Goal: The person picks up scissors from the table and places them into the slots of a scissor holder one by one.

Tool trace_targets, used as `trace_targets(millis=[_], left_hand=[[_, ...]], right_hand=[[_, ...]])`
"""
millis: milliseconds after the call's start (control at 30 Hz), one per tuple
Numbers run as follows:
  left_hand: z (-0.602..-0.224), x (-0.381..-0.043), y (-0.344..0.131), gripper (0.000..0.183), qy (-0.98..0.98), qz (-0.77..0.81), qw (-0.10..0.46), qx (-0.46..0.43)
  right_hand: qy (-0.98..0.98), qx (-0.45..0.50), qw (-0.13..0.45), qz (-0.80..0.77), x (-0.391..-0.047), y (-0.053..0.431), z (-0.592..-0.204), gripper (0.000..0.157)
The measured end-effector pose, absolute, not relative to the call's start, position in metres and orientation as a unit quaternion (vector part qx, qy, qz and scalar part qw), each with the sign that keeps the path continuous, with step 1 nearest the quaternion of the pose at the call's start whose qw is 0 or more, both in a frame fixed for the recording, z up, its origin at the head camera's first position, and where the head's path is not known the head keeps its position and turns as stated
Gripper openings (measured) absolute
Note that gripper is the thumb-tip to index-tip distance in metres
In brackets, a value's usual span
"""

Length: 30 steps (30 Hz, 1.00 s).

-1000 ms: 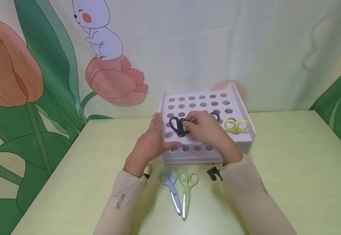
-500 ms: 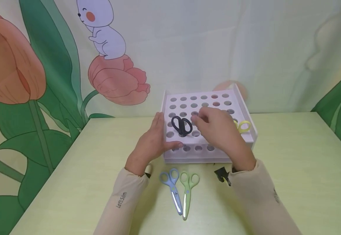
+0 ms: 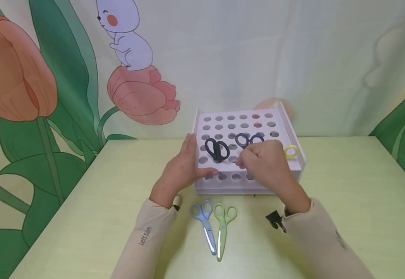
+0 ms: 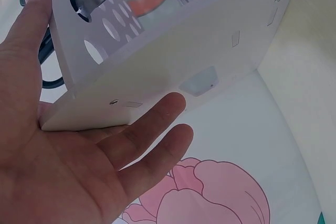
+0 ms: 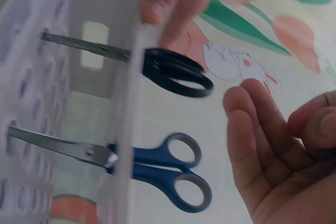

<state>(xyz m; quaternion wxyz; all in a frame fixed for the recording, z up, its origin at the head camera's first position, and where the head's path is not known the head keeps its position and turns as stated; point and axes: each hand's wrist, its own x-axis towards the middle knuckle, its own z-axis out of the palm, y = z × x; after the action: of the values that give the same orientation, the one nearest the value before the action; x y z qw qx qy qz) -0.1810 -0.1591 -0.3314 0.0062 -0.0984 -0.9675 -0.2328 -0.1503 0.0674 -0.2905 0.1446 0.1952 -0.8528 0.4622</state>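
One left hand (image 3: 178, 166) rests straight-fingered against a white rack (image 3: 235, 190); the right hand (image 3: 266, 162), apart, bends loosely, holding nothing visible. Its stray brush might jar the three scissors slotted there: black pair (image 3: 217, 150), dark blue pair (image 5: 149, 155), yellow pair (image 3: 290, 146). Two more, light blue pair (image 3: 205, 224) and green pair (image 3: 221, 228), lie before it.

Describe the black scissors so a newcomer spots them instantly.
On the table stands a white rack full of round holes. Near its front left corner, the black scissors stand handles-up. Unlike the dark blue scissors to their right, their handles are black.
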Motion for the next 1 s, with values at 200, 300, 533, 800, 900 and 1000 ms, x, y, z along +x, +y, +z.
trace_targets(millis=[200, 300, 533, 800, 900, 1000], left_hand=[[-0.330, -0.181, -0.158, 0.127, -0.967, -0.234, 0.005, -0.100], [-0.330, -0.181, -0.158, 0.127, -0.966, -0.237, 0.008, -0.102], [-0.330, -0.181, -0.157, 0.125, -0.965, -0.239, 0.014, -0.104], [-0.330, -0.181, -0.157, 0.126, -0.965, -0.241, 0.010, -0.105], [-0.331, -0.180, -0.158, 0.127, -0.965, -0.240, 0.008, -0.104], [-0.331, -0.181, -0.159, 0.127, -0.966, -0.238, 0.008, -0.104]], right_hand=[[-0.829, 0.233, 0.108, 0.496, -0.139, 0.071, -0.313, 0.036], [-0.831, 0.232, 0.074, 0.501, -0.136, 0.075, -0.325, 0.037], [-0.833, 0.242, -0.052, 0.495, -0.134, 0.087, -0.350, 0.036], [-0.858, 0.272, -0.132, 0.416, -0.137, 0.087, -0.365, 0.041], [-0.871, 0.312, -0.133, 0.354, -0.137, 0.084, -0.373, 0.040], [-0.887, 0.332, -0.110, 0.301, -0.137, 0.079, -0.383, 0.042]])
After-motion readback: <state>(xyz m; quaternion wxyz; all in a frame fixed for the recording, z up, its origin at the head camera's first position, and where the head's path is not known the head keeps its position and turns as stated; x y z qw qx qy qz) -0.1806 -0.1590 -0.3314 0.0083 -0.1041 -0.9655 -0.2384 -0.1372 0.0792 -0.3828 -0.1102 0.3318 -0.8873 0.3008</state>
